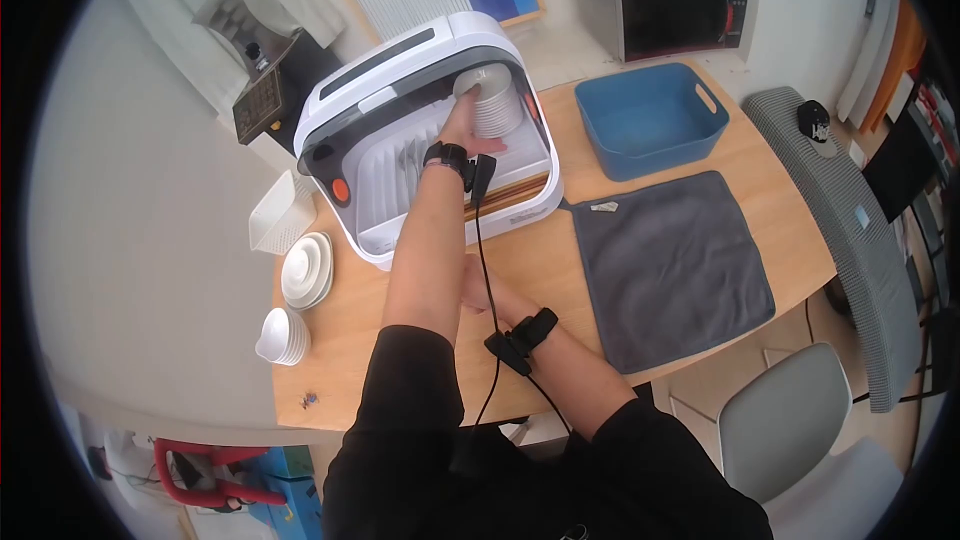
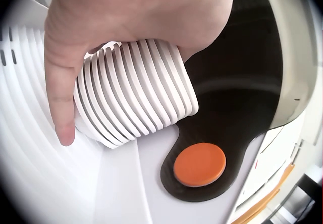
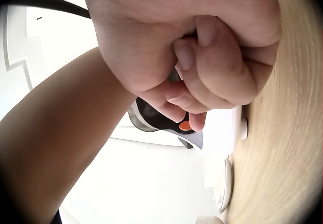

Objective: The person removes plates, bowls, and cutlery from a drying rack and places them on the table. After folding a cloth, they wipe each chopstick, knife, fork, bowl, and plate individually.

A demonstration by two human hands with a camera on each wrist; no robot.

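Inside a white countertop dish cabinet (image 1: 376, 100) with a raised dark visor, my left hand (image 1: 462, 126) is at a stack of white bowls (image 1: 499, 112). The bowls lie nested on their sides, rims close together (image 2: 136, 90). In the left wrist view my left hand (image 2: 136, 12) arches over the stack and grips it, one straight digit down its left side; the other fingers are largely hidden behind the bowls. Below my left forearm, by the table's front part, my right hand (image 1: 478, 285) idles. Its fingers (image 3: 222, 78) curl loosely inward and hold nothing.
Chopsticks (image 1: 510, 195) lie along the cabinet's front. Left of it stand a white basket (image 1: 281, 215), stacked plates (image 1: 307, 270) and more bowls (image 1: 284, 337). To the right are a blue bin (image 1: 650, 125) and a grey cloth (image 1: 675, 270). A cable links both wrists.
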